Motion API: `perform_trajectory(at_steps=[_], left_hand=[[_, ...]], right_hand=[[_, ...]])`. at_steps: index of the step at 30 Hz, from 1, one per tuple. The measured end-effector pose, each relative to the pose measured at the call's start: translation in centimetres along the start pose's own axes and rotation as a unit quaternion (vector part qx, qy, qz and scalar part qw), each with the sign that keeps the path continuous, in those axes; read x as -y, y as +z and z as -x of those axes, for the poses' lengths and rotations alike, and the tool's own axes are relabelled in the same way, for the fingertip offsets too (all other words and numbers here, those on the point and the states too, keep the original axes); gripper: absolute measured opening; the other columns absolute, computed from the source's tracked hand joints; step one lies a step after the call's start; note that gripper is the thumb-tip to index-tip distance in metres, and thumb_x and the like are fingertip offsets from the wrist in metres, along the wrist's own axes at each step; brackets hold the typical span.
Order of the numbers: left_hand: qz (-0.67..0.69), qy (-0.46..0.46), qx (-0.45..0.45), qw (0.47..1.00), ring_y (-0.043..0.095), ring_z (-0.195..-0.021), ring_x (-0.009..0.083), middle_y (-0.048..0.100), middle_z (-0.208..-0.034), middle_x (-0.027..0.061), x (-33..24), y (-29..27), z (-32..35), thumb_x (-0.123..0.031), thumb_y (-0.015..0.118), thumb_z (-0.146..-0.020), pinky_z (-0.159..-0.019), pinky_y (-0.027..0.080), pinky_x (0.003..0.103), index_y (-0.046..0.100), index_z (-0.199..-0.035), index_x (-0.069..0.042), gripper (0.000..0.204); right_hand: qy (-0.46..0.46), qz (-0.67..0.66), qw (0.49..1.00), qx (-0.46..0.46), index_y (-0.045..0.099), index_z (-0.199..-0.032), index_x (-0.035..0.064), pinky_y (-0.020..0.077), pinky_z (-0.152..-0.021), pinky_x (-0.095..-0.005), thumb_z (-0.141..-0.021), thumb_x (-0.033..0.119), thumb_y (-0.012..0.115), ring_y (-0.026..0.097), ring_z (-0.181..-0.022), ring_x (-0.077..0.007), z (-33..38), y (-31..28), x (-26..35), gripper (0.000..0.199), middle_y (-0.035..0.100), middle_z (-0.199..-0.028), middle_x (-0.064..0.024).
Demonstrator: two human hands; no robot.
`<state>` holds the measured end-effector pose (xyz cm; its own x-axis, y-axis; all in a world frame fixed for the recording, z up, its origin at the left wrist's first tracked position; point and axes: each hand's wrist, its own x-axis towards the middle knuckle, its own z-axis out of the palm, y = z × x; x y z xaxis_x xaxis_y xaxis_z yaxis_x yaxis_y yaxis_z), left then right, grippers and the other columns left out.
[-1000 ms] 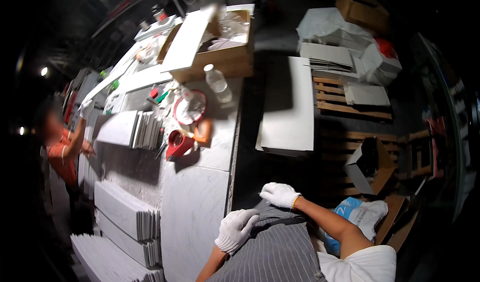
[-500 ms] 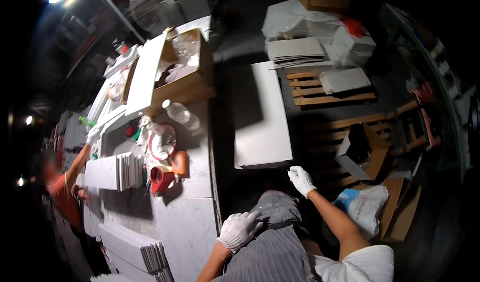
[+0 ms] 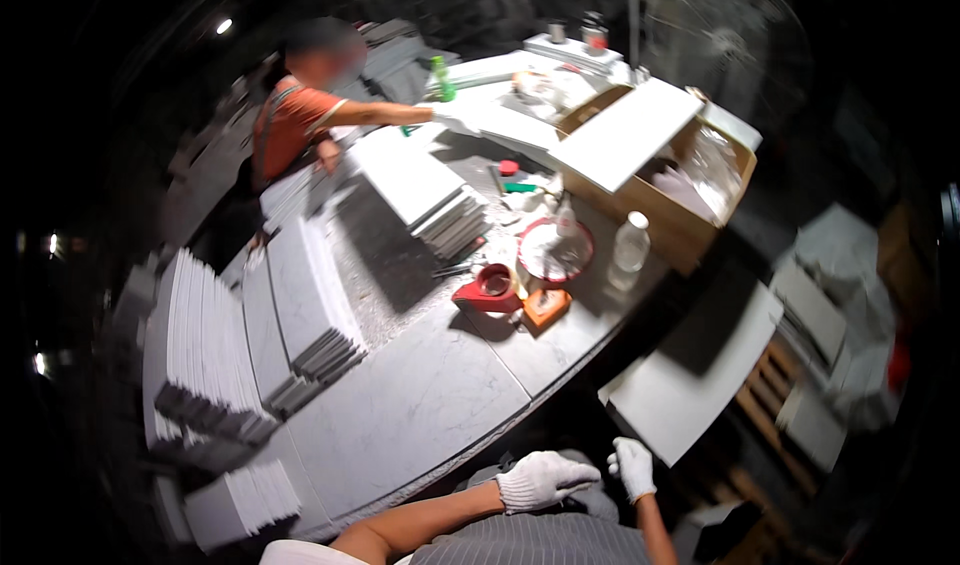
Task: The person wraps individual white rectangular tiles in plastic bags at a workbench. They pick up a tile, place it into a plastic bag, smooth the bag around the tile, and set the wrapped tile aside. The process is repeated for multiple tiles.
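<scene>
My left hand [image 3: 548, 480], in a white knit glove, is over my lap with its fingers stretched to the right and nothing in them. To its right my right hand [image 3: 632, 468], gloved the same way, has loosely bent fingers with small gaps between them and no visible object. It is nearest the front corner of a long white slab-like block [image 3: 690, 395], apparently just short of touching it. My striped grey apron [image 3: 545, 543] covers my lap. Beyond my hands stands a worktable topped with pale marble slabs [image 3: 420, 395].
A red tape dispenser [image 3: 490, 290], an orange block-shaped thing [image 3: 546, 308], a red-rimmed plate [image 3: 555, 250] and a clear bottle [image 3: 630, 250] stand on the table. Thin tiles [image 3: 200, 355] are stacked at left. An open carton [image 3: 690, 190] holds plastic. A co-worker [image 3: 290, 130] reaches across.
My view has swung left, bringing the worktable and co-worker toward the middle. My left hand has straightened its fingers and come closer to my right hand, which stays near the white block's corner.
</scene>
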<state>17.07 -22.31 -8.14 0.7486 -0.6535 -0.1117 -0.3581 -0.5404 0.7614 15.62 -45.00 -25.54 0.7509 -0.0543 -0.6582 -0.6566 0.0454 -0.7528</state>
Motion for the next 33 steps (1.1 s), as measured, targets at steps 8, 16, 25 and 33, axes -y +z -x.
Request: perform_trajectory(at_steps=[8, 16, 25, 33], left_hand=[[0.078, -0.069, -0.135, 0.985, 0.062, -0.063, 0.034, 0.061, -0.068, 0.0123, 0.5, 1.1, 3.1, -0.044, 0.058, -0.094, -0.057, 0.049, 0.042, 0.066, -0.087, -0.015, 0.031], [0.126, -0.169, -0.249, 0.945, 0.063, -0.064, 0.0338, 0.06, -0.065, 0.0119, 0.7, 1.8, 8.4, -0.048, 0.057, -0.094, -0.059, 0.048, 0.045, 0.065, -0.085, -0.014, 0.036], [-0.007, -0.195, -0.416, 0.888, 0.066, -0.073, 0.0313, 0.066, -0.08, 0.0109, 4.5, 4.0, 17.8, -0.035, 0.057, -0.094, -0.067, 0.052, 0.043, 0.065, -0.088, -0.014, 0.023], [-0.058, -0.332, -0.547, 0.766, 0.068, -0.086, 0.0287, 0.07, -0.095, 0.0061, 3.7, 5.2, 32.2, -0.023, 0.056, -0.095, -0.076, 0.054, 0.041, 0.061, -0.116, -0.016, 0.022]], right_hand=[[-0.009, 0.12, 0.973, 0.195, 0.065, -0.116, 0.0023, 0.0506, -0.055, -0.0258, -0.098, 0.024, 0.058, 0.06, -0.061, -0.0109, -2.0, 3.7, 2.3, 0.029, 0.068, -0.079, -0.0068], [-0.036, 0.292, 0.894, 0.337, 0.066, -0.115, 0.0006, 0.0517, -0.061, -0.0263, -0.098, 0.024, 0.06, 0.064, -0.069, -0.0122, -0.9, 11.4, 6.8, 0.03, 0.07, -0.085, -0.0069], [-0.16, 0.396, 0.779, 0.46, 0.069, -0.111, -0.0016, 0.052, -0.083, -0.0278, -0.095, 0.016, 0.061, 0.067, -0.093, -0.0151, 2.0, 22.6, 3.0, 0.025, 0.073, -0.107, -0.0088], [-0.237, 0.533, 0.597, 0.551, 0.063, -0.113, 0.0, 0.0554, -0.069, -0.031, -0.098, 0.018, 0.054, 0.069, -0.074, -0.0191, 9.8, 33.2, -3.0, 0.025, 0.071, -0.086, -0.0093]])
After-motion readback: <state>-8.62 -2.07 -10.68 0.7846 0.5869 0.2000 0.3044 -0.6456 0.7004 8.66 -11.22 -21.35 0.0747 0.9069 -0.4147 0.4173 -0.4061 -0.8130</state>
